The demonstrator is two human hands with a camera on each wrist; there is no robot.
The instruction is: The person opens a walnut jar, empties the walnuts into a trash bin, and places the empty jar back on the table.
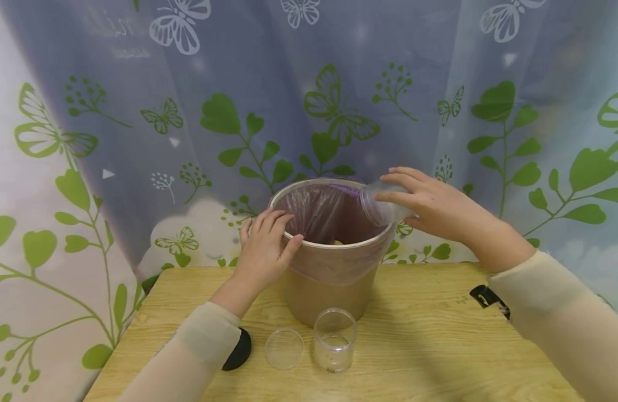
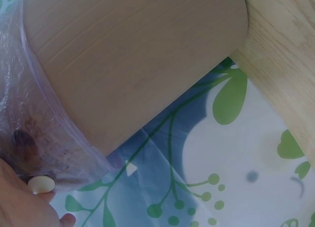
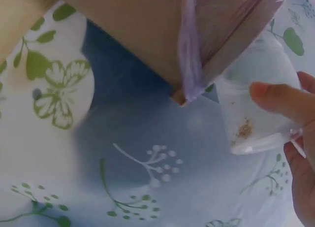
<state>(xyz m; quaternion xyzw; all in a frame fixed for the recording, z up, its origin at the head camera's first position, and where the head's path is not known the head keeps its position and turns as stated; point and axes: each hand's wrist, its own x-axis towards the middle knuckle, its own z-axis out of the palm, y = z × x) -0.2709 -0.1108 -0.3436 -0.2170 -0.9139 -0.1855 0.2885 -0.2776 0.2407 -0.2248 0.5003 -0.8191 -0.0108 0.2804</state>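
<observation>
A wood-coloured trash bin (image 1: 324,298) stands on the table, its white rim lined with a thin purplish plastic bag (image 1: 309,209). My left hand (image 1: 264,240) grips the bin's rim at the left near side. In my right hand (image 1: 435,206) is a clear plastic jar (image 1: 376,206), tipped with its mouth over the right side of the bin's opening. Some brown crumbs (image 3: 243,130) cling inside the jar near its base, as the right wrist view shows. Most of the bin's contents are hidden by its near wall.
In front of the bin stands another clear jar (image 1: 334,343), with a clear round lid (image 1: 285,349) beside it. A black round object (image 1: 237,350) is partly covered by the left sleeve. A small black item (image 1: 485,296) lies by the right forearm. Behind hangs a patterned curtain (image 1: 269,67).
</observation>
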